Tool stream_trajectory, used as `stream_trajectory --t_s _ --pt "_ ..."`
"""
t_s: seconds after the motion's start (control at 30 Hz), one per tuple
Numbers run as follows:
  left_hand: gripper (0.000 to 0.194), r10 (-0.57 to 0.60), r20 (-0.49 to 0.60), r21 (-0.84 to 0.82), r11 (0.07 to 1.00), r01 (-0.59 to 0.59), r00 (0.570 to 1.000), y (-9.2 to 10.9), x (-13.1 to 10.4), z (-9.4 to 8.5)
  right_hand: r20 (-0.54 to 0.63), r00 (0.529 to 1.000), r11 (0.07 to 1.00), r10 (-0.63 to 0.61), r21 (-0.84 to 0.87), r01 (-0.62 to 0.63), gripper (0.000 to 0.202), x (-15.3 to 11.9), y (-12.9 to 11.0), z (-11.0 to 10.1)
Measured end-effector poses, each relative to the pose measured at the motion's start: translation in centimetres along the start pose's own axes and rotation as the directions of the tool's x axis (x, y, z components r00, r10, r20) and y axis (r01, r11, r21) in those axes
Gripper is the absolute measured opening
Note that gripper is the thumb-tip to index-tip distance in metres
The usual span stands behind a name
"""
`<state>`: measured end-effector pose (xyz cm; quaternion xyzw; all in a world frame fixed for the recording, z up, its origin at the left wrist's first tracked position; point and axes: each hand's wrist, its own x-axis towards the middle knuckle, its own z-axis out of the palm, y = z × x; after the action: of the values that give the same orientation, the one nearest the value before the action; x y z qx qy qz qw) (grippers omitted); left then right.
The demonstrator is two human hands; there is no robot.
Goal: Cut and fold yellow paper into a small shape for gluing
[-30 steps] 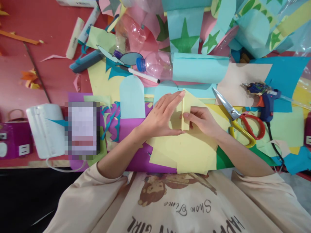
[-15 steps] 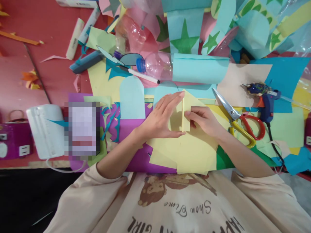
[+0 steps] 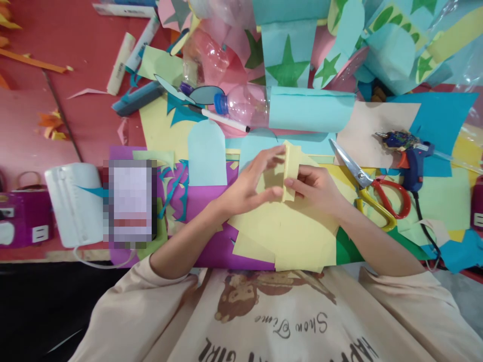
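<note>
A narrow folded strip of pale yellow paper (image 3: pixel 291 163) stands upright in front of me, pinched from the right by my right hand (image 3: pixel 315 187). On its left side my left hand (image 3: pixel 251 187) is spread, thumb and fingers apart, the tips near the strip's two ends. Whether they touch it I cannot tell. Beneath both hands lie pale yellow sheets (image 3: pixel 290 241). Scissors with red and yellow handles (image 3: pixel 364 180) lie open just right of my right hand.
Beyond the hands lies a bottle wrapped in light blue paper (image 3: pixel 311 108), with a marker (image 3: pixel 222 119) beside it. A glue gun (image 3: pixel 415 161) rests at the right. At the left are a phone (image 3: pixel 132 201) and a white case (image 3: pixel 75 203).
The yellow strip has turned, showing more of its folded face. My left hand's fingers have loosened and drawn back slightly to the left. My right hand still pinches the strip.
</note>
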<state>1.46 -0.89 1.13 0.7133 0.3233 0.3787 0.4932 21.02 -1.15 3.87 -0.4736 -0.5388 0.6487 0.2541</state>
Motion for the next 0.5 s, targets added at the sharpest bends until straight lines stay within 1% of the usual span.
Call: stream_trajectory --t_s 0.03,0.07,0.1,0.13,0.17,0.23,0.3,0.43,0.5 --pt "0.048 -0.113 -0.004 -0.062 0.992 0.113 0.994 0.2 0.1 0.0 0.006 1.000 1.000 0.008 0.005 -0.008 0.042 0.0 0.1 0.0" --pt "0.039 -0.221 -0.016 -0.109 0.970 0.218 0.975 0.5 0.2 0.0 0.013 1.000 1.000 0.016 0.009 -0.016 0.040 0.0 0.2 0.1" --pt "0.035 -0.310 -0.032 -0.144 0.942 0.303 0.950 0.7 0.4 0.0 0.017 1.000 1.000 0.022 0.007 -0.022 0.039 0.0 0.4 0.1" --pt "0.035 -0.371 -0.051 -0.174 0.918 0.357 0.927 1.0 0.5 0.0 0.018 1.000 1.000 0.025 -0.003 -0.025 0.039 -0.1 0.5 0.2" --pt "0.036 -0.405 -0.066 -0.207 0.900 0.385 0.912 1.1 0.6 0.0 0.017 0.999 0.999 0.029 -0.016 -0.028 0.038 -0.1 0.6 0.2" --pt "0.036 -0.430 -0.071 -0.275 0.876 0.397 0.900 1.4 0.8 0.1 0.019 0.999 0.999 0.028 -0.034 -0.028 0.038 -0.1 0.7 0.3" --pt "0.034 -0.435 -0.065 -0.312 0.864 0.396 0.898 1.5 0.8 0.2 0.032 0.999 0.999 0.025 -0.040 -0.024 0.039 -0.2 0.8 0.4" --pt "0.026 -0.444 -0.078 -0.307 0.863 0.403 0.892 1.5 0.7 0.3 0.011 0.999 0.992 0.031 -0.119 -0.030 0.044 0.0 0.7 0.5" --pt "0.024 -0.458 -0.091 -0.322 0.854 0.409 0.884 1.4 0.6 0.3 -0.008 1.000 0.983 0.011 -0.183 -0.012 0.045 -0.1 0.3 0.5"
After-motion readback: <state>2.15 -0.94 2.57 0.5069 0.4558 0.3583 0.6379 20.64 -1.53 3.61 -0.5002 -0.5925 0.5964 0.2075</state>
